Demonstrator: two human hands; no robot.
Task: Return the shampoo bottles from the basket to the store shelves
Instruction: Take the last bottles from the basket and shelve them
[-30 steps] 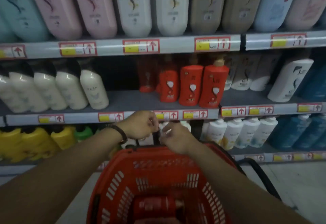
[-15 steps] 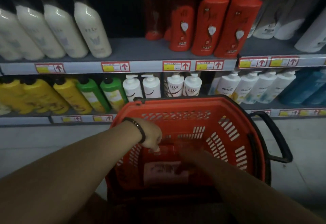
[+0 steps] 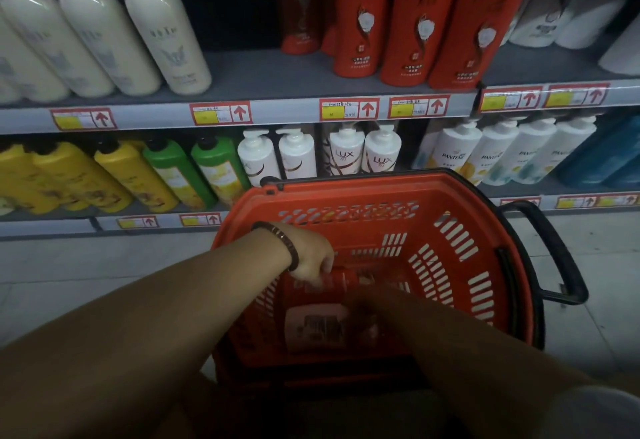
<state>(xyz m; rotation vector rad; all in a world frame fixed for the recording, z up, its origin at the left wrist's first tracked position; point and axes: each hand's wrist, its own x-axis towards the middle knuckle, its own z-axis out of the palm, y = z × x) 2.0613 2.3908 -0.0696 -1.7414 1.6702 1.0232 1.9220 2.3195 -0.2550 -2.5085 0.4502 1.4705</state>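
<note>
Lying clasped under left fingers [image 3: 319, 271]: shampoo bottle [image 3: 346, 280]

A shop: price-tagged shelves [image 3: 277, 116] of shampoo bottles [image 3: 360, 23], red basket [image 3: 450, 189].

In the red slotted basket [image 3: 450, 193] a red shampoo bottle [image 3: 346, 280] lies on its side, the left hand [image 3: 311, 258] gripping one end, a second bottle [image 3: 317, 328] lies beside it with its pale barcode label upward, and above the basket matching red bottles [image 3: 405, 23] stand on the grey shelf [image 3: 249, 71].
</note>
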